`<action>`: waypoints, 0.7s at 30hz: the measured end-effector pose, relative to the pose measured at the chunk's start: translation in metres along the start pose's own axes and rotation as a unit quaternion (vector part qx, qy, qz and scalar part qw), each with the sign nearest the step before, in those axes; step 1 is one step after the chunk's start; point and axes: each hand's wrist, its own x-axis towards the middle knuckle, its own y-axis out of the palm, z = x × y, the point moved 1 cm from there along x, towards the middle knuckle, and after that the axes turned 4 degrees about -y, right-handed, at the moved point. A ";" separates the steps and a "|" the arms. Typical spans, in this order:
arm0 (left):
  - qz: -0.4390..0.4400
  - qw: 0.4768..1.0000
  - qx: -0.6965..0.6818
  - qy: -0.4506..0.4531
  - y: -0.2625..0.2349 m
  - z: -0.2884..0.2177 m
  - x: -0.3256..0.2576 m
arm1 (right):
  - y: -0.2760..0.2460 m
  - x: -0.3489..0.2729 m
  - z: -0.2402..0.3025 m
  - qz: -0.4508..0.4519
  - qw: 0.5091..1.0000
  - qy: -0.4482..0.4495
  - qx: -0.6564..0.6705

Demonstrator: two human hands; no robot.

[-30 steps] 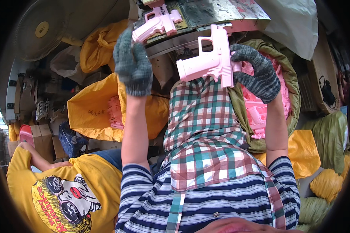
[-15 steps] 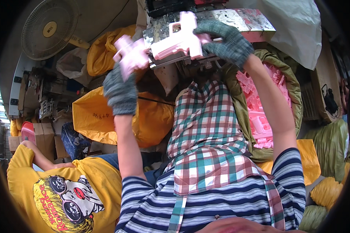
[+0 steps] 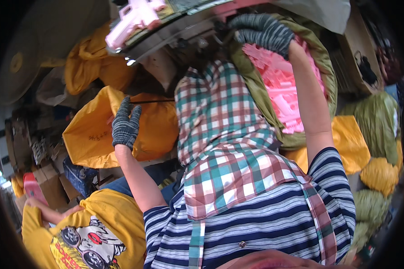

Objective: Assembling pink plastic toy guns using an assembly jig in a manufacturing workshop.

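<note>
Left grip (image 3: 125, 125) and right grip (image 3: 265, 34) had both moved since half a second before. The left had come down over the yellow sack (image 3: 155, 132), and the piece it had held was gone from it; its gloved fingers were spread, with nothing seen between them. The right had drawn off to the near side of the table (image 3: 179, 29), over the rim of the green sack (image 3: 330, 96), fingers stretched out, thumb a little apart, nothing visible in it. One pink toy gun (image 3: 138, 20) lay on the table at the upper left, touched by neither. Pink pieces (image 3: 280, 92) filled the green sack. Lower left was a person in a yellow shirt (image 3: 121, 215).
</note>
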 end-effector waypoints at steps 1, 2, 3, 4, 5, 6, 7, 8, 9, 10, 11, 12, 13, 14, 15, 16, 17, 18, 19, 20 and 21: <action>0.024 1.000 0.001 0.018 0.006 -0.006 0.001 | 0.009 -0.016 -0.022 0.038 0.992 0.030 -0.115; 0.032 0.999 -0.001 0.022 0.015 -0.009 0.003 | 0.025 -0.031 -0.038 0.060 0.971 0.160 -0.167; 0.046 0.998 0.021 0.043 0.023 -0.011 0.004 | 0.043 -0.045 -0.053 0.082 0.931 0.284 -0.214; 0.061 0.995 0.039 0.071 0.034 -0.014 0.007 | 0.063 -0.062 -0.071 0.081 0.927 0.294 -0.219; 0.065 0.994 0.038 0.075 0.043 -0.018 0.008 | 0.084 -0.076 -0.089 0.013 0.907 0.256 -0.334; 0.072 0.991 0.045 0.101 0.051 -0.021 0.006 | 0.098 -0.083 -0.098 -0.053 0.871 0.208 -0.441; 0.079 0.987 0.051 0.129 0.059 -0.024 0.005 | 0.105 -0.086 -0.104 -0.052 0.870 0.210 -0.443; 0.087 0.988 0.045 0.122 0.064 -0.028 0.001 | 0.110 -0.084 -0.105 -0.058 0.876 0.208 -0.432; 0.088 0.988 0.045 0.123 0.066 -0.032 -0.001 | 0.112 -0.082 -0.106 -0.065 0.881 0.207 -0.421; 0.104 0.986 0.035 0.129 0.067 -0.037 -0.002 | 0.109 -0.082 -0.109 -0.085 0.885 0.188 -0.417; 0.119 0.983 0.024 0.134 0.067 -0.041 -0.004 | 0.104 -0.084 -0.113 -0.085 0.884 0.189 -0.418; 0.144 0.981 -0.021 0.128 0.066 -0.047 -0.006 | 0.097 -0.087 -0.117 -0.099 0.907 0.160 -0.377; 0.146 0.980 -0.020 0.131 0.067 -0.050 -0.006 | 0.092 -0.091 -0.121 -0.114 0.926 0.131 -0.336; 0.161 0.977 -0.058 0.130 0.068 -0.052 -0.007 | 0.084 -0.088 -0.110 -0.118 0.926 0.131 -0.333; 0.176 0.971 -0.096 0.129 0.069 -0.053 -0.008 | 0.075 -0.086 -0.101 -0.118 0.927 0.130 -0.333; 0.175 0.971 -0.095 0.129 0.072 -0.054 -0.010 | 0.065 -0.084 -0.093 -0.148 0.936 0.120 -0.296; 0.181 0.958 -0.175 0.136 0.077 -0.055 -0.012 | 0.055 -0.081 -0.080 -0.177 0.944 0.106 -0.257; 0.185 0.939 -0.254 0.142 0.081 -0.055 -0.015 | 0.048 -0.078 -0.053 -0.192 0.951 0.191 -0.149; 0.185 0.938 -0.256 0.143 0.086 -0.063 -0.016 | 0.048 -0.077 -0.037 -0.208 0.962 0.175 -0.006; 0.187 0.912 -0.314 0.185 0.087 -0.075 -0.019 | 0.050 -0.074 -0.018 -0.219 0.953 0.157 0.138; 0.189 0.881 -0.370 0.226 0.088 -0.087 -0.022 | 0.052 -0.070 0.020 -0.180 0.935 0.148 0.266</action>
